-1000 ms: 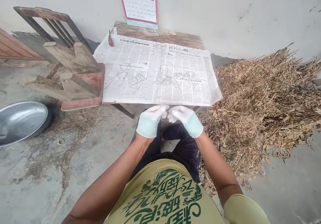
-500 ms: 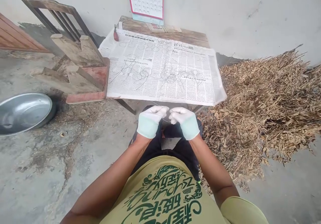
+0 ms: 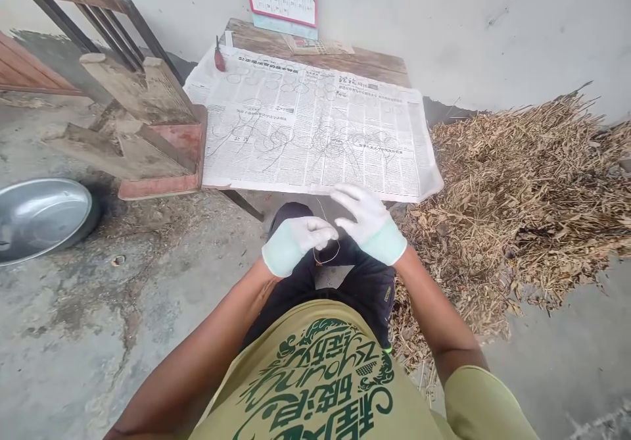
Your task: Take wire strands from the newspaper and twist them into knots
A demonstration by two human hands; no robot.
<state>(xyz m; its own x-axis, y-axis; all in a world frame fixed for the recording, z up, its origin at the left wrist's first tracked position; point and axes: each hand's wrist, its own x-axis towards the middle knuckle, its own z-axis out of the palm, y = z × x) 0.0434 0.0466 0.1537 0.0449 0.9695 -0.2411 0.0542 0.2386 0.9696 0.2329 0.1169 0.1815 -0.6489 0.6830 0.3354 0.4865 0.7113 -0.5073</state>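
One thin wire (image 3: 326,250), pale and bent into a small loop, hangs between both gloved hands over the person's lap, just short of the desk (image 3: 374,72). Left hand (image 3: 290,243) pinches it with fingers closed; right hand (image 3: 369,223) seems to touch it with fingers spread, though its grip is unclear. Similar loops lie on the newspaper (image 3: 310,131) beyond.

Both gloved hands, earlier fingertip to fingertip just below the newspaper (image 3: 315,131) edge, now sit apart. Left hand (image 3: 290,243) drops lower over the lap, fingers curled, pinching a thin wire (image 3: 328,256) that now shows as a small loop w/ a strand running up. Right hand (image 3: 367,223) lifts and opens, fingers spread toward the paper edge. Camera view shifts slightly.
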